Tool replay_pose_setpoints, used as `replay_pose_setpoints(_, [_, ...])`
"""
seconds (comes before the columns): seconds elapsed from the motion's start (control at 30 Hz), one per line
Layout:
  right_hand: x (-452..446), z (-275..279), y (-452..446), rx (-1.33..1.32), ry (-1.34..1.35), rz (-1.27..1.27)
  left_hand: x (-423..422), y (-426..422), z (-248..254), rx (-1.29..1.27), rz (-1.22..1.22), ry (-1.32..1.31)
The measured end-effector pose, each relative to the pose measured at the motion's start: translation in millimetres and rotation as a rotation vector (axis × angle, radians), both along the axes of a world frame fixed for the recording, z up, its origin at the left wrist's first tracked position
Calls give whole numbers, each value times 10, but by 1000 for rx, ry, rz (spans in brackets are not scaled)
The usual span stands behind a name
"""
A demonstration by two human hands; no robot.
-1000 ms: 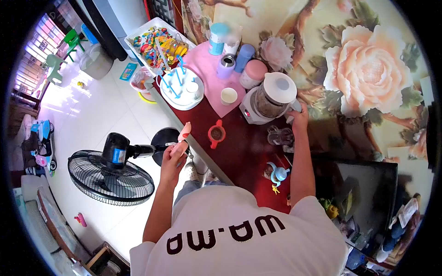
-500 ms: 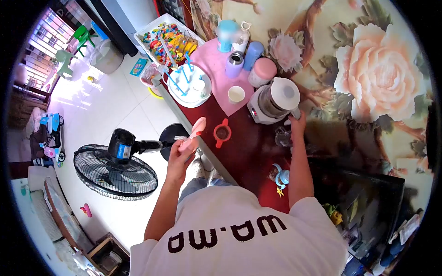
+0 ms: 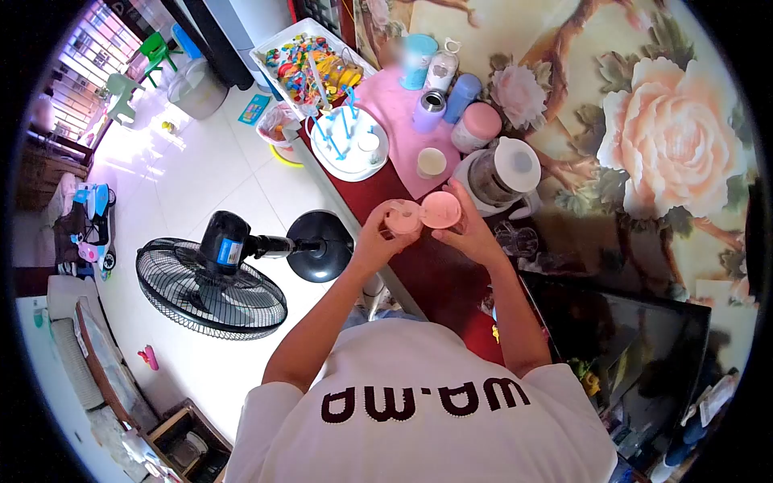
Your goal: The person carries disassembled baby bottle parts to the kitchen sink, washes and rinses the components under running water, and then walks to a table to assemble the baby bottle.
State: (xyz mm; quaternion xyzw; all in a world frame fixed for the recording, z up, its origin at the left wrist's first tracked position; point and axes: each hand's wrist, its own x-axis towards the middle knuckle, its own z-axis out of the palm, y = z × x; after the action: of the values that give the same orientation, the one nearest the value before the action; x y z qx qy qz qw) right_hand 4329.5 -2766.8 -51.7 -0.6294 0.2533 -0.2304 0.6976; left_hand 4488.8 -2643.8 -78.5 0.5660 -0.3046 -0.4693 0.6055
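Observation:
Both my hands are raised over the dark red table, close together. My left hand is closed round one round half of a pink flip-top lid. The fingers of my right hand grip the other round half, opened out beside it. The two halves meet in the middle, apparently at a hinge. Just beyond my right hand stands an electric kettle with a white lid and glass body. A pale paper cup is near it on the pink cloth. The red two-handled ring seen earlier is now hidden.
A white drying rack with blue prongs stands at the left edge. Several bottles, including a purple flask, are at the back. A tray of colourful toys lies beyond. A black fan stands left; a dark screen is right.
My right hand has left the kettle's handle and come to the pink lid. My left hand has moved right and forward with the lid, over the table. The view has shifted slightly.

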Motion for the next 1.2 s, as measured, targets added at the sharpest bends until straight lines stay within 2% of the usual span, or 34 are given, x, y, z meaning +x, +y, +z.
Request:
replay_pose_setpoints(0.03, [11, -22, -3, -2, 2, 5, -9, -30, -114, -42, -6, -91])
replay_pose_setpoints(0.1, [30, -42, -17, -139, 198, 61, -12, -71, -252, -26, 18, -62])
replay_pose_setpoints(0.13, [32, -36, -23, -142, 201, 67, -9, -85, -335, 13, 16, -140])
replay_pose_setpoints(0.2, [52, 60, -26, -407, 414, 119, 0, -101, -364, 50, 18, -213])
replay_pose_setpoints(0.27, [104, 142, -17, -469, 459, 152, -5, -107, -363, 110, -19, -474])
replay_pose_setpoints(0.3, [140, 159, -8, -528, 499, 180, -8, -125, -347, 109, -17, -470])
replay_pose_setpoints(0.4, [301, 32, -13, -511, 468, 314, -51, -195, -304, 46, -51, -590])
replay_pose_setpoints(0.53, [385, -74, 32, -610, 513, 301, -56, -239, -269, 57, -2, -603])
replay_pose_setpoints(0.6, [356, -309, 32, -956, 483, 247, -51, -238, -263, 89, -23, -627])
replay_pose_setpoints(0.73, [396, -364, 40, -977, 433, 196, -54, -276, -259, 32, -24, -739])
replay_pose_setpoints(0.8, [410, -432, 16, -896, 593, 226, -67, -282, -297, 11, -32, -766])
replay_pose_setpoints(0.93, [423, -478, -6, -955, 594, 284, -79, -288, -375, -21, -15, -808])
replay_pose_setpoints(1.0, [457, -427, 29, -893, 659, 297, -84, -283, -409, -18, -9, -798])
replay_pose_setpoints(1.2, [419, -649, 17, -917, 613, 242, -88, -290, -390, -126, 34, -910])
